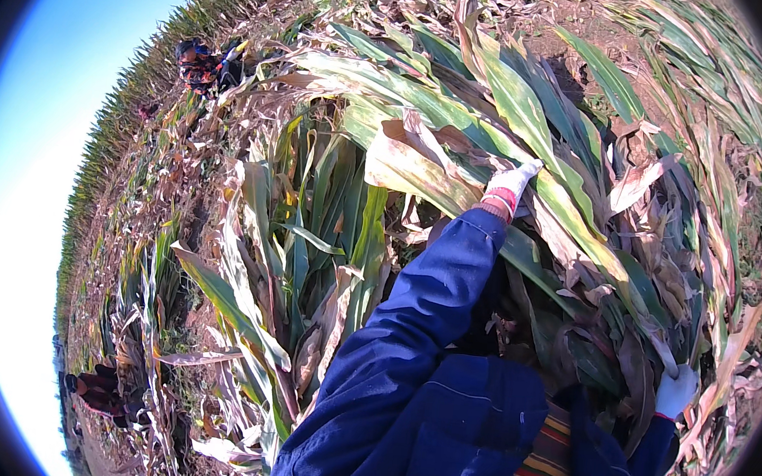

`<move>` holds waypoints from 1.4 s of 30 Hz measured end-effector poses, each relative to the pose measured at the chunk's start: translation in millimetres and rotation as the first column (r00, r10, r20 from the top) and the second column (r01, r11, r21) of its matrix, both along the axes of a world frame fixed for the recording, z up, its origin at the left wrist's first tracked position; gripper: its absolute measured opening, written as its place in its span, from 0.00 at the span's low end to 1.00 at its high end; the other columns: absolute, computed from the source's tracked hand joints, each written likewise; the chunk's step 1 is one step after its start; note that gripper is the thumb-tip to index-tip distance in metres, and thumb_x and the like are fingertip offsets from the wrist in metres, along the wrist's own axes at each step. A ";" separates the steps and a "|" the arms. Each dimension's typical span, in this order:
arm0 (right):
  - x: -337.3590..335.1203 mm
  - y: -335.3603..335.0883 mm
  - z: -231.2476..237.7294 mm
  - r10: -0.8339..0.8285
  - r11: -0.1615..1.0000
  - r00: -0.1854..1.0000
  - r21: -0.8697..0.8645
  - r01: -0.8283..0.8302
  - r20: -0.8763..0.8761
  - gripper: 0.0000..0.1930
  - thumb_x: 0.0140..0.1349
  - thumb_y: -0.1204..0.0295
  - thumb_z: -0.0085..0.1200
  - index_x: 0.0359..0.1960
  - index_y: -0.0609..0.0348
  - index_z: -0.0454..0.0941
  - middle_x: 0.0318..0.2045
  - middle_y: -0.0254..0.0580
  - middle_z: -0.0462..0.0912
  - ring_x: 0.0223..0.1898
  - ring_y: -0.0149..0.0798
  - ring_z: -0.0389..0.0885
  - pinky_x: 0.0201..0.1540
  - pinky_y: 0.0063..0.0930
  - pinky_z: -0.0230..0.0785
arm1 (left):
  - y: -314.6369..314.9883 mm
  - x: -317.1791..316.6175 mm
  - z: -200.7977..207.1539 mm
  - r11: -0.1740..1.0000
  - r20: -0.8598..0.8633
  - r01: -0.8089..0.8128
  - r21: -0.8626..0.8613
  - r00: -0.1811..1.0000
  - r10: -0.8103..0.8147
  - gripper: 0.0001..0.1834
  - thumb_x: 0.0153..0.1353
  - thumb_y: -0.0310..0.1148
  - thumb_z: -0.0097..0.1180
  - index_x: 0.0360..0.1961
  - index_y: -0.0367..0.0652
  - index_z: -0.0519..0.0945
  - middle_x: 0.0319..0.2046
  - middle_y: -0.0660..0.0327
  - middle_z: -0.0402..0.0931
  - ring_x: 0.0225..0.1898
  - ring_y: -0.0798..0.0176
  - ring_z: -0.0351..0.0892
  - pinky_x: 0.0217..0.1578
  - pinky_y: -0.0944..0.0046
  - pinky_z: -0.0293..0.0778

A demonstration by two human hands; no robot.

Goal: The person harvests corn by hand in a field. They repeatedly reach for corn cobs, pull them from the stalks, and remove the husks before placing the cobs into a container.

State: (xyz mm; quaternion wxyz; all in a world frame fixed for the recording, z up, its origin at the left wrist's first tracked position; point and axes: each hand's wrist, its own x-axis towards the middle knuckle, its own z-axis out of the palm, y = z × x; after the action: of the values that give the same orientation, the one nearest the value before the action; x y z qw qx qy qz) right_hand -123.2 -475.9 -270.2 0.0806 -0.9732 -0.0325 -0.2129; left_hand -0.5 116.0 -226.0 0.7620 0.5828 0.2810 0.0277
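One left hand (512, 184), one right hand (676, 392), white-gloved, finger closure cannot be told; gathered stalks (583, 231) beneath, apparently unbound; standing crop (148, 68) remaining, far left

Sunlit brown soil (541, 41), tall standing crop (125, 106), blue sky (59, 114)

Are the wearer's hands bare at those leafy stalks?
No, the left hand and the right hand at the leafy stalks are both white-gloved.
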 end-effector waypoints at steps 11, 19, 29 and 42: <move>-17.7 7.3 26.2 0.019 0.999 1.000 0.051 -0.019 -0.003 0.04 0.52 0.75 0.58 0.28 0.61 0.76 0.26 0.55 0.77 0.36 0.60 0.78 0.45 0.50 0.71 | -42.8 -24.7 53.0 0.966 -0.017 0.133 -0.222 0.990 -0.140 0.32 0.56 0.52 0.75 0.55 0.45 0.80 0.49 0.53 0.82 0.48 0.50 0.83 0.49 0.41 0.81; -27.6 33.5 41.5 -0.050 0.988 0.999 0.147 0.049 -0.002 0.07 0.58 0.73 0.59 0.38 0.56 0.81 0.33 0.49 0.84 0.37 0.50 0.85 0.42 0.40 0.75 | -67.3 -15.0 52.9 0.897 0.248 -0.121 -0.425 0.937 0.244 0.12 0.59 0.32 0.67 0.42 0.42 0.80 0.34 0.61 0.78 0.36 0.56 0.80 0.42 0.51 0.81; -55.6 -13.7 71.8 -0.036 0.986 0.979 0.169 0.001 0.202 0.07 0.54 0.81 0.64 0.29 0.60 0.76 0.28 0.45 0.76 0.33 0.48 0.77 0.41 0.40 0.71 | -91.6 -36.8 130.5 0.803 0.685 0.458 -0.382 0.723 -0.086 0.09 0.70 0.37 0.61 0.47 0.46 0.79 0.36 0.64 0.81 0.35 0.62 0.83 0.41 0.59 0.83; -33.1 31.0 -5.9 0.022 0.998 0.803 0.060 0.018 -0.596 0.15 0.55 0.60 0.68 0.38 0.55 0.81 0.38 0.51 0.83 0.44 0.57 0.82 0.48 0.50 0.73 | -85.9 -17.0 -43.2 0.838 -0.029 -0.238 -0.492 0.966 0.257 0.30 0.62 0.50 0.71 0.61 0.52 0.76 0.59 0.58 0.76 0.57 0.49 0.76 0.55 0.36 0.75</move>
State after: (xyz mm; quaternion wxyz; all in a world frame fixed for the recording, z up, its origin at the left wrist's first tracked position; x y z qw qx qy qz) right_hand -156.3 -444.9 -276.1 0.1175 -0.9878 0.0001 0.1025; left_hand -17.4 30.1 -269.2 0.8800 0.3282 0.3371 0.0645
